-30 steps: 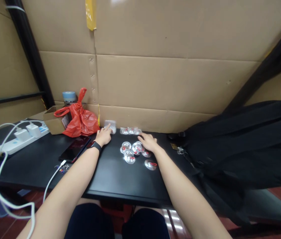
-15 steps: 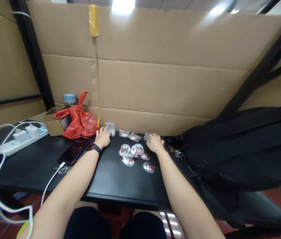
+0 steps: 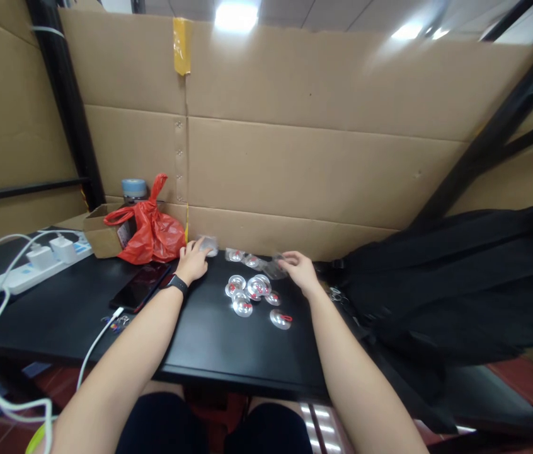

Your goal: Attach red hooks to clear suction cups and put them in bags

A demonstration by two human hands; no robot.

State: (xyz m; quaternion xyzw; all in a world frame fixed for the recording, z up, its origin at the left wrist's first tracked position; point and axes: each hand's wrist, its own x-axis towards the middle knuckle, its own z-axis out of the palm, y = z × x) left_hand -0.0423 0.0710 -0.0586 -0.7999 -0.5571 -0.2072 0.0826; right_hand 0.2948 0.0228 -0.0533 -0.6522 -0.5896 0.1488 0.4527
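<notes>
My left hand (image 3: pixel 193 261), wearing a dark watch, rests with fingers stretched out on small clear plastic bags (image 3: pixel 209 245) at the back of the black table. My right hand (image 3: pixel 298 270) pinches a small clear plastic bag (image 3: pixel 273 269) between thumb and fingers; blur hides whether anything is inside. Two bagged suction cups (image 3: pixel 235 255) lie between my hands. Nearer to me is a loose cluster of clear suction cups (image 3: pixel 257 287) with red tabs or loops. One suction cup (image 3: pixel 280 319) lies apart, its red loop pointing right.
A red plastic bag (image 3: pixel 153 230), a cardboard box (image 3: pixel 102 236) and a phone (image 3: pixel 141 287) are on the left, with a white power strip (image 3: pixel 34 271) and cables. Black fabric (image 3: pixel 450 284) hangs over the right side. Cardboard (image 3: pixel 295 170) walls the back.
My right hand has shifted slightly right and lifted, and the clear bag at its fingertips now shows stretched out to the left. My left hand stays nearly in place.
</notes>
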